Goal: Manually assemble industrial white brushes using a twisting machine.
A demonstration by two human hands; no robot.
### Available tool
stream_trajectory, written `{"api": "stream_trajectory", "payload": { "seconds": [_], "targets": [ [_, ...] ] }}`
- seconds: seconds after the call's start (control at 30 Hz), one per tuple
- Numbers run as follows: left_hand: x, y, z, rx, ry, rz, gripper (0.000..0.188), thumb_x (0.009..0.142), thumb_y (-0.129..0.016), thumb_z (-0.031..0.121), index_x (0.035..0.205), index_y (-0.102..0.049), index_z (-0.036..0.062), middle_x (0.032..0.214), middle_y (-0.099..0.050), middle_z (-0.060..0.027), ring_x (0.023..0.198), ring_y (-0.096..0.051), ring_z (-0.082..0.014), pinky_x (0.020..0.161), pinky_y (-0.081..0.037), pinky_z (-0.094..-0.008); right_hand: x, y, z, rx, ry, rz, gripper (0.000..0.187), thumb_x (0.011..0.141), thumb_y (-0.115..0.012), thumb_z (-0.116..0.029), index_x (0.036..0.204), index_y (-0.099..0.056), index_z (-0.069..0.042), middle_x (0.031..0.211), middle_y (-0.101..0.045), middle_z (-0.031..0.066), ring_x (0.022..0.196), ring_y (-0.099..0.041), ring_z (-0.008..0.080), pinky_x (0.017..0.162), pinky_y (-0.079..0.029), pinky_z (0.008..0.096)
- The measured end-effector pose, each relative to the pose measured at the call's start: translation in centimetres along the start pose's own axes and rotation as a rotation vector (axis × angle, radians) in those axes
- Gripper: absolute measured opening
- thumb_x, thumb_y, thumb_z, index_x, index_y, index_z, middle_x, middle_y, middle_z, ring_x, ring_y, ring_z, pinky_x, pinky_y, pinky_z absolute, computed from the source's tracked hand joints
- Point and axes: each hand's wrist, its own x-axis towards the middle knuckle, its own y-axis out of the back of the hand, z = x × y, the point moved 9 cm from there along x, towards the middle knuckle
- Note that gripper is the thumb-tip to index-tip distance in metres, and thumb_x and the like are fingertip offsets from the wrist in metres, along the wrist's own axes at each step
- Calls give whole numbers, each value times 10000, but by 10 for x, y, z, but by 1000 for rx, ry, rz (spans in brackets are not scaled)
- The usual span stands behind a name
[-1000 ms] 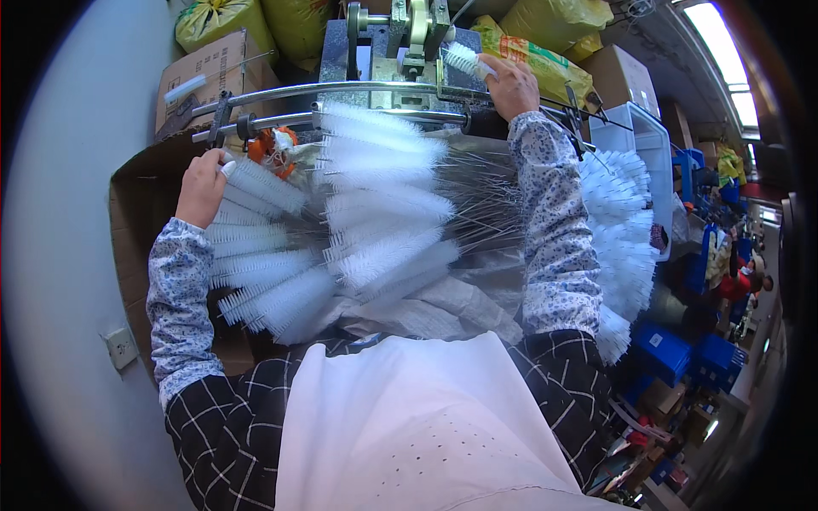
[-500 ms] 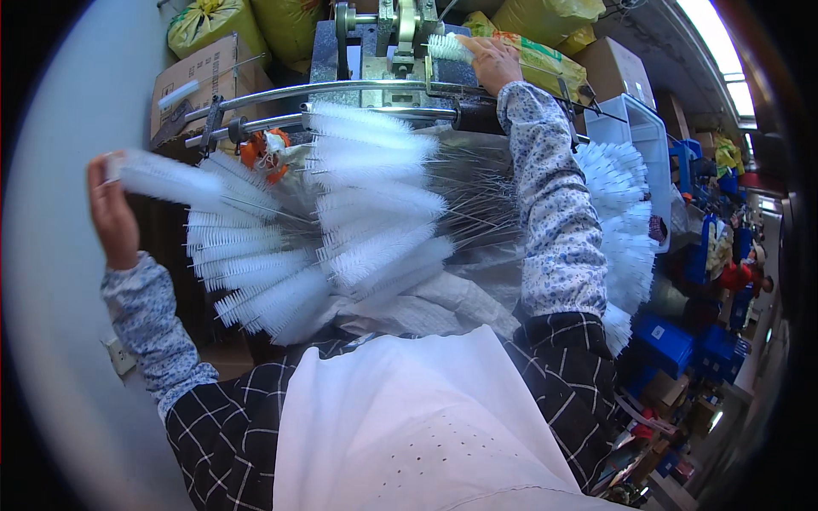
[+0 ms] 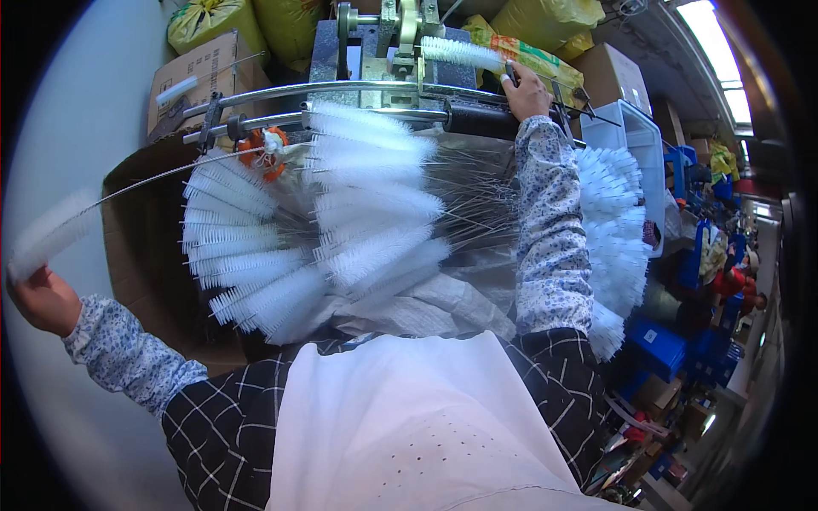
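Observation:
My left hand (image 3: 41,300) is far out at the left edge, shut on the bristle end of a white bottle brush (image 3: 53,235); its long twisted wire stem runs up and right toward the metal rails. My right hand (image 3: 527,92) is at the top, gripping another white brush (image 3: 460,53) that lies sideways at the grey machine (image 3: 388,38). Between my arms, a fan of several white bottle brushes (image 3: 341,213) with wire stems lies over a plastic sheet.
Two curved metal rails (image 3: 341,94) cross in front of the machine, with an orange part (image 3: 260,146) on the left. A brown cardboard box (image 3: 141,247) holds the brush fan. More white brushes (image 3: 613,230) pile at right beside a white bin (image 3: 641,145). Yellow sacks and cartons stand behind.
My left hand has pulled one brush out of the fan and swung it far left and down. My right hand has stayed at the machine with its brush.

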Motion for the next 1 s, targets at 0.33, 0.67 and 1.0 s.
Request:
{"api": "stream_trajectory", "payload": {
  "seconds": [0.33, 0.67, 1.0],
  "targets": [
    [3, -4, 38, 116, -165, 11, 163, 780, -460, 55, 866, -523, -69, 850, -552, -119, 745, -535, -194, 668, -449, -275, -12, -5, -64, -12, 27, -5, 380, 731, -499, -277, 1084, -478, -140, 1109, -480, 73, 1018, -452, 231, 830, -305, 431],
    [12, -16, 33, 26, -148, 2, 137, 761, -453, -7, 847, -541, -68, 839, -560, -118, 707, -541, -177, 628, -462, -248, -28, -25, -150, -56, 104, -6, 185, 805, -390, -148, 950, -492, -96, 929, -514, 41, 901, -499, 184, 782, -339, 417],
    [7, -13, 18, -261, -101, -16, 186, 778, -423, -10, 915, -526, -80, 887, -569, -133, 737, -565, -185, 652, -466, -242, -19, -19, -94, -53, 137, -11, 265, 761, -479, -184, 1012, -488, -99, 975, -527, 76, 916, -513, 226, 771, -365, 428]
  ]
}}
